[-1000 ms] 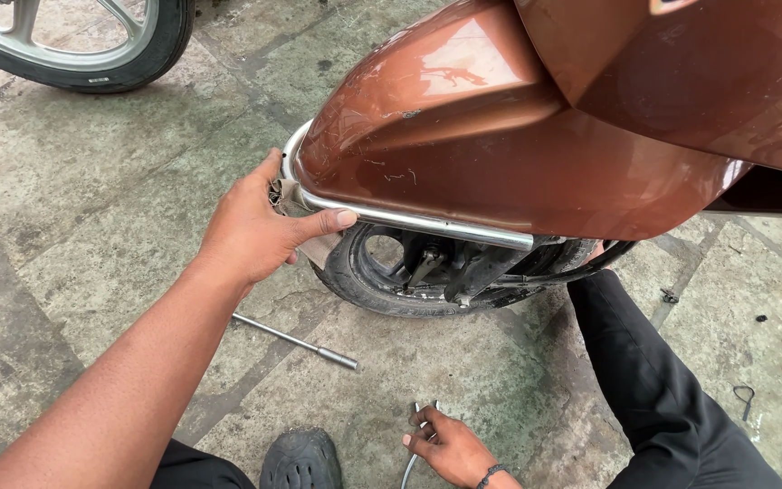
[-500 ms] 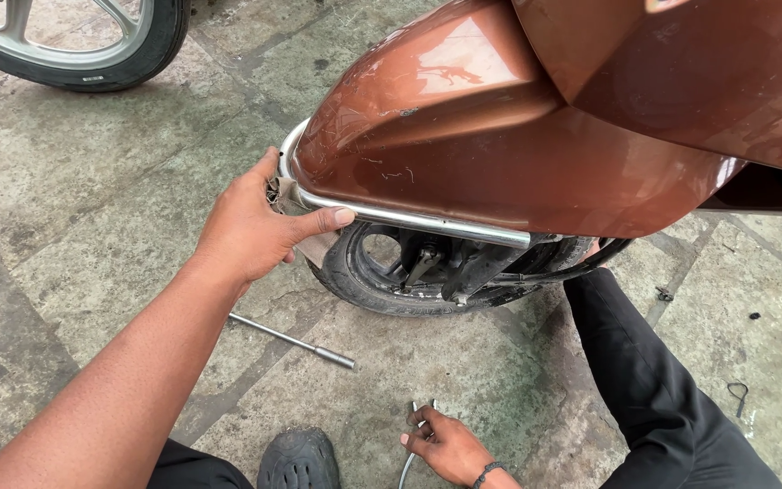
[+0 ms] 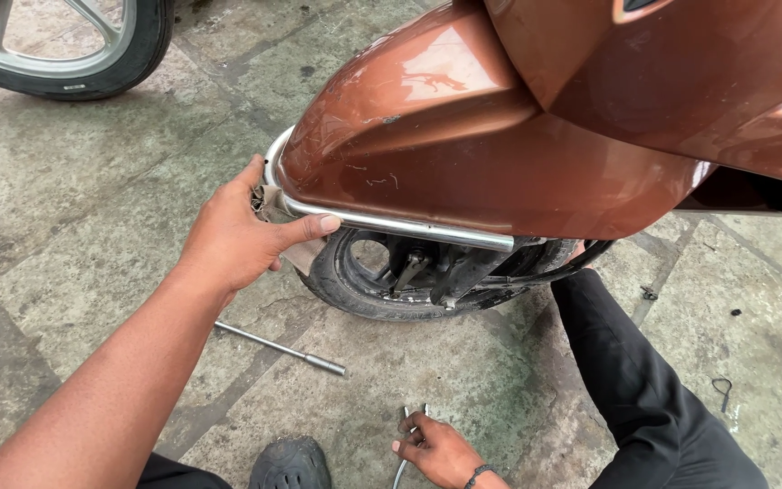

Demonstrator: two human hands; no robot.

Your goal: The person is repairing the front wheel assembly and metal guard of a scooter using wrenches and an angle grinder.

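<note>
Gripping the chrome guard rail at its bent corner, the left hand has its thumb laid flat along the underside of the tube, tip pointing toward the wheel side, while the other fingers curl up over the corner and press against the edge of the brown scooter fender. The rail runs on from the thumb tip beneath the fender's lower edge. Just below the thumb sits the small front tyre, close under the palm, with dark brake and fork parts inside its rim.

Lower down, the right hand rests on the concrete floor, fingers bent and closed around the end of a thin metal tool whose two prongs stick up past the fingertips; how tightly they pinch it cannot be told. A long socket wrench lies on the floor between the two hands, apart from both. A black shoe sits just left of the right hand, and a leg in black trousers lies to its right. Another wheel stands well beyond the left knuckles, with open floor between.
</note>
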